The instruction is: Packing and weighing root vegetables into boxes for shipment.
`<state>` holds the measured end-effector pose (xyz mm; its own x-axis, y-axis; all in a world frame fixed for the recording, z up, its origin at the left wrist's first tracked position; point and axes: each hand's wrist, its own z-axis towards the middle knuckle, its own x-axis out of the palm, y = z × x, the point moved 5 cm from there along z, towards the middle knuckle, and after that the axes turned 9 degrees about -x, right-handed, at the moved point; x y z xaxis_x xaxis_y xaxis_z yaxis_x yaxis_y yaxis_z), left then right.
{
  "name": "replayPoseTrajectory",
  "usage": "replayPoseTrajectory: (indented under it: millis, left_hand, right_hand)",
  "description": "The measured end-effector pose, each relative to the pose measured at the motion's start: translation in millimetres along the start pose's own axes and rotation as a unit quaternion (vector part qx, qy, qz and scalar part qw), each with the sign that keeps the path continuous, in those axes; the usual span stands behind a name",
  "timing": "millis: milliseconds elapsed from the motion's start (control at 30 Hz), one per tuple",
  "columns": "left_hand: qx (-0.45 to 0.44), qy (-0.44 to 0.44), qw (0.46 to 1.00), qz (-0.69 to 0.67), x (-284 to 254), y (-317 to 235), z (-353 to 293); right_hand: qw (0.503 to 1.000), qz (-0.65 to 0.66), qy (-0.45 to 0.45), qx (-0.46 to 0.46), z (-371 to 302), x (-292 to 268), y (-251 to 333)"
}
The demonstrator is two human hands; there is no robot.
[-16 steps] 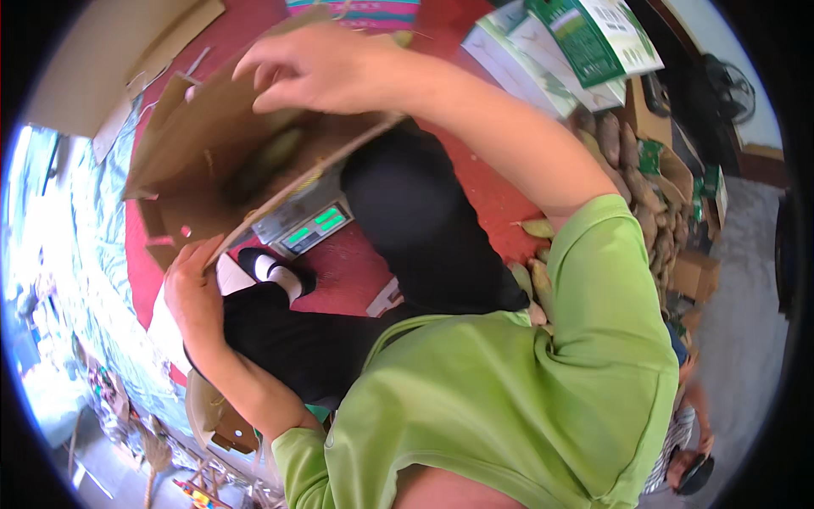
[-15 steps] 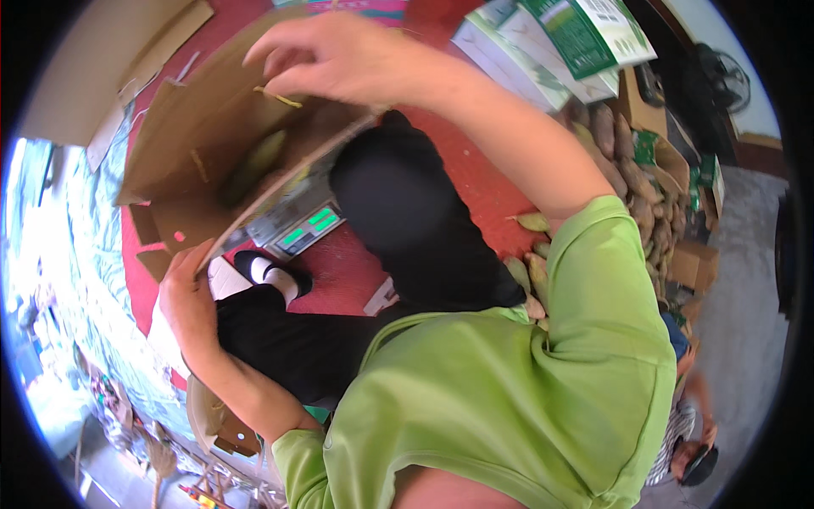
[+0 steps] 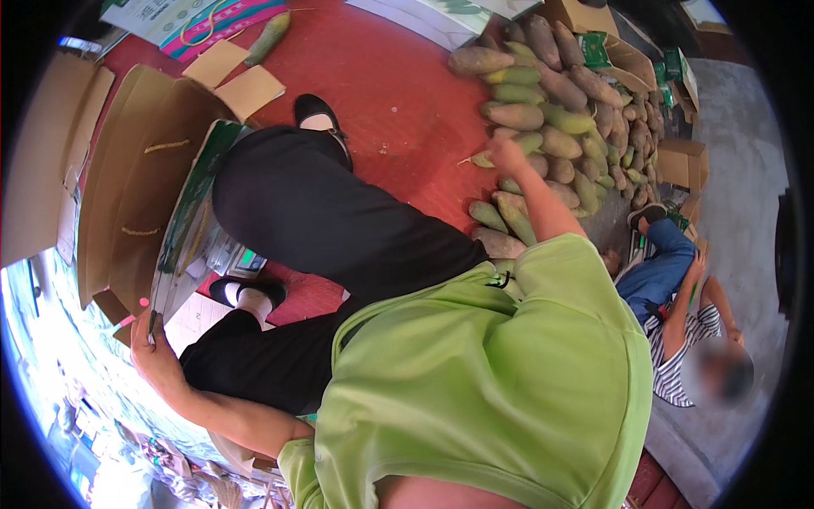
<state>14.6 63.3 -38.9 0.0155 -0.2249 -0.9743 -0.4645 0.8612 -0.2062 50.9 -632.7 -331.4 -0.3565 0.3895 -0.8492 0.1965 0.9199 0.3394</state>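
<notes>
An upright-walled brown cardboard box (image 3: 127, 195) with yellow cord handles and a green printed outer side stands open at the left of my knees. My left hand (image 3: 155, 352) is closed on its near edge. At the pile of large radishes (image 3: 560, 144), green with brownish soil-dulled skins, my right hand (image 3: 506, 153) reaches down beside a radish with a thin root tail (image 3: 482, 159). That hand is smeared, and its fingers are mostly hidden, so whether it grips the radish is unclear. The bottom of the box is out of sight.
A scale with a green display (image 3: 246, 259) sits between the box and my feet. One radish (image 3: 270, 38) lies near loose cardboard flaps (image 3: 246, 89). White-green cartons (image 3: 432, 21) stand at the far side. Another person (image 3: 678, 331) sits at the right.
My right hand has gone from above the box to the radish pile on the right. My view has turned rightward. The left hand keeps its hold on the box edge.
</notes>
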Motion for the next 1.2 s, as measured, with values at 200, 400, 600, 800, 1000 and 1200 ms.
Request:
replayPoseTrajectory:
  millis: [200,400,600,800,1000,1200]
  left_hand:
    - [0.021,-0.005,1.000,0.021,-4,11,2]
    - [-0.026,0.007,1.000,0.005,-4,13,3]
    - [0.000,-0.019,1.000,-0.002,-1,15,3]
    - [-0.025,-0.005,0.999,-0.042,0,6,0]
    - [-0.003,-0.035,0.999,0.003,-8,-8,-3]
    - [-0.055,0.004,0.998,0.002,-8,-8,-4]
  right_hand:
    - [0.988,-0.060,0.091,0.106,-84,52,-51]
    - [0.960,-0.135,0.162,0.185,-106,73,-46]
    - [0.949,-0.098,0.152,0.260,-123,76,-43]
    - [0.949,-0.166,0.166,0.212,-117,76,-31]
    - [0.964,-0.131,0.135,0.188,-129,87,-23]
    - [0.987,-0.121,0.101,0.042,-93,67,15]
